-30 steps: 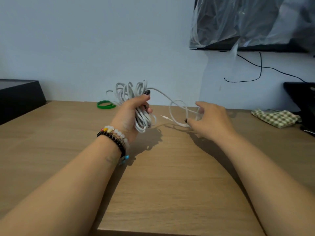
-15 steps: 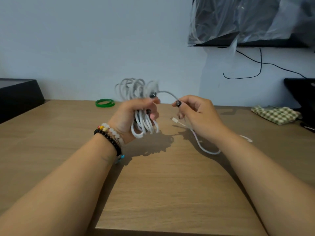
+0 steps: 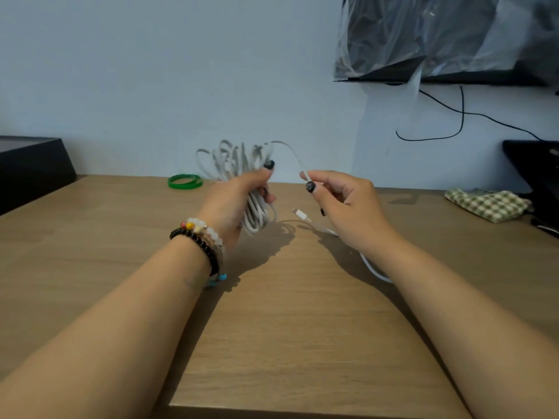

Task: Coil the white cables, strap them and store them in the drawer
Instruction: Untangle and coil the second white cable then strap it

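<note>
My left hand (image 3: 234,204) grips a bundle of coiled white cable (image 3: 239,160), loops sticking up above the fist and hanging below it. A single strand arcs from the bundle's top over to my right hand (image 3: 344,207), which pinches it between thumb and forefinger. The cable's free tail runs under my right wrist and lies on the wooden table (image 3: 287,328); its white plug end (image 3: 301,213) rests between my hands. A green band (image 3: 185,181) lies on the table behind the bundle.
A black box (image 3: 33,167) stands at the far left. A checked cloth (image 3: 487,204) lies at the right beside a black object (image 3: 535,164). A plastic-covered screen (image 3: 447,40) hangs on the wall with a black wire (image 3: 459,116) below it.
My right hand lifted off the table with the loose strand and came toward the bundle, then rose slightly. My left hand tilted the coil more upright. The tail now trails under my right wrist.
</note>
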`<state>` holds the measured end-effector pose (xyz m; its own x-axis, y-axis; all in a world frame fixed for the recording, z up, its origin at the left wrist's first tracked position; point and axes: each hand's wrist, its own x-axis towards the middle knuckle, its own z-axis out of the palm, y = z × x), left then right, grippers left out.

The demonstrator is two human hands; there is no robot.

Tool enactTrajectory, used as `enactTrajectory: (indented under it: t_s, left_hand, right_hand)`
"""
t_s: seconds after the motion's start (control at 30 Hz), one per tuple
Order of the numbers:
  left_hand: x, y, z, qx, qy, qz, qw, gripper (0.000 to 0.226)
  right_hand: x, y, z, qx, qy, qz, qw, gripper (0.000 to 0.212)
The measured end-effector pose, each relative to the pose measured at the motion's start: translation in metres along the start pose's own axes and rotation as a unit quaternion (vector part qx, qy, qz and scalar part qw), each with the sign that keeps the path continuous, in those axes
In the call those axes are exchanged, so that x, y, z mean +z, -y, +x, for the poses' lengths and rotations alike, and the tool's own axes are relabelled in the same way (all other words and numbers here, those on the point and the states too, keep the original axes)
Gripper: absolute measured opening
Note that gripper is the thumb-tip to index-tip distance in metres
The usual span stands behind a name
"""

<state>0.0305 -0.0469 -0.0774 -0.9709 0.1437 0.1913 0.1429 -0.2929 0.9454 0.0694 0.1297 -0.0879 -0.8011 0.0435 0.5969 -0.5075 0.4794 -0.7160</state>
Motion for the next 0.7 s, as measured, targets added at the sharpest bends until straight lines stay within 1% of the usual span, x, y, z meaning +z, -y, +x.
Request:
enactTrajectory:
  t_s: [0.03,0.1,0.2,0.3,0.4,0.5,0.6,0.7]
  left_hand:
    - [0.003,0.003,-0.002,0.005,0.011,0.034,0.999,0.017]
    - [0.008,0.008,-0.006,0.011,0.039,0.051,0.998,0.014]
    - [0.009,0.010,-0.007,-0.007,0.057,0.041,0.997,0.012]
    - [0.008,0.008,-0.006,-0.030,0.057,0.012,0.998,0.016]
    - [0.007,0.007,-0.006,-0.035,0.061,0.006,0.998,0.020]
    - [0.008,0.008,-0.007,-0.024,0.074,0.008,0.997,0.028]
    - [0.008,0.009,-0.007,-0.004,0.082,0.002,0.997,0.026]
    - [0.008,0.008,-0.007,0.010,0.062,0.010,0.998,0.029]
  right_hand:
    - [0.001,0.000,0.000,-0.006,-0.002,0.001,1.000,0.028]
    - [0.001,-0.001,0.001,-0.032,-0.015,-0.013,0.999,0.032]
    - [0.001,-0.004,0.002,-0.081,-0.028,-0.067,0.994,0.034]
    - [0.002,-0.008,0.003,-0.124,-0.029,-0.120,0.985,0.033]
    - [0.003,-0.011,0.003,-0.152,-0.028,-0.147,0.977,0.032]
    - [0.004,-0.010,0.003,-0.170,-0.018,-0.180,0.969,0.032]
    - [0.005,-0.009,0.003,-0.173,-0.008,-0.186,0.967,0.031]
    - [0.007,-0.008,0.001,-0.168,0.017,-0.194,0.966,0.027]
